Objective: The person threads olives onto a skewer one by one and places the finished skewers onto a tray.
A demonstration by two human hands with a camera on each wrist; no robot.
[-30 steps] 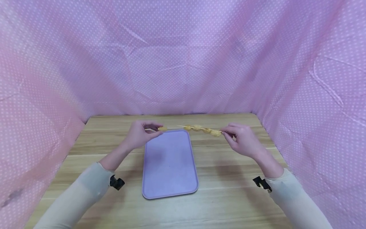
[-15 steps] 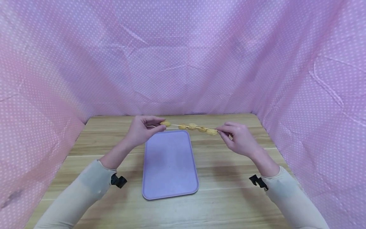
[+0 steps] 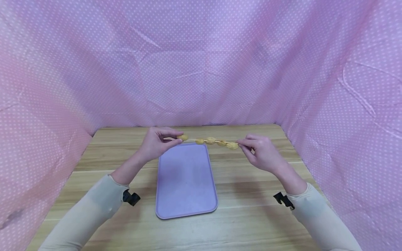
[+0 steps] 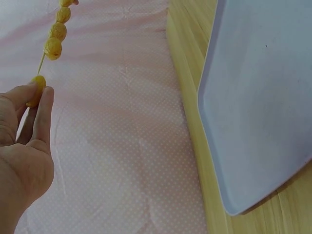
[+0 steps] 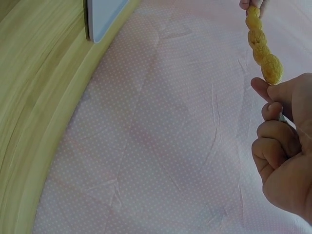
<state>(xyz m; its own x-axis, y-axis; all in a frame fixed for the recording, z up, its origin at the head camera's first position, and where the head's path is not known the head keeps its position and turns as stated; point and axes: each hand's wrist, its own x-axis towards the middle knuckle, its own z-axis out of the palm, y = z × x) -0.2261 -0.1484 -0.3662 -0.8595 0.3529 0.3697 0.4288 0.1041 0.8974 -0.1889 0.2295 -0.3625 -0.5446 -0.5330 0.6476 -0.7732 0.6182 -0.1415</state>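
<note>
My left hand (image 3: 157, 143) pinches a yellow wrinkled food ball (image 3: 183, 138) between thumb and fingers. A thin wooden skewer (image 3: 191, 140) reaches this ball, and its pointed tip is out of sight there. Several similar yellow balls (image 3: 210, 141) are threaded along the skewer, past a short bare stretch. At the other end my right hand (image 3: 263, 154) pinches the skewer with thumb and fingertips, just behind the last ball (image 5: 271, 69). The left wrist view shows the skewer entering the end of the pinched ball (image 4: 36, 91). Both hands are raised, holding the skewer nearly level.
Below the hands a purple rectangular tray (image 3: 188, 181) lies on the wooden table (image 3: 245, 216). Its far edge is just under the skewer in the head view. A pink dotted cloth (image 3: 204, 69) hangs behind the table and along both sides.
A second ago the skewer's tip stood apart from the left hand's ball. The left hand rose slightly and the right hand moved left, bringing ball and tip together.
</note>
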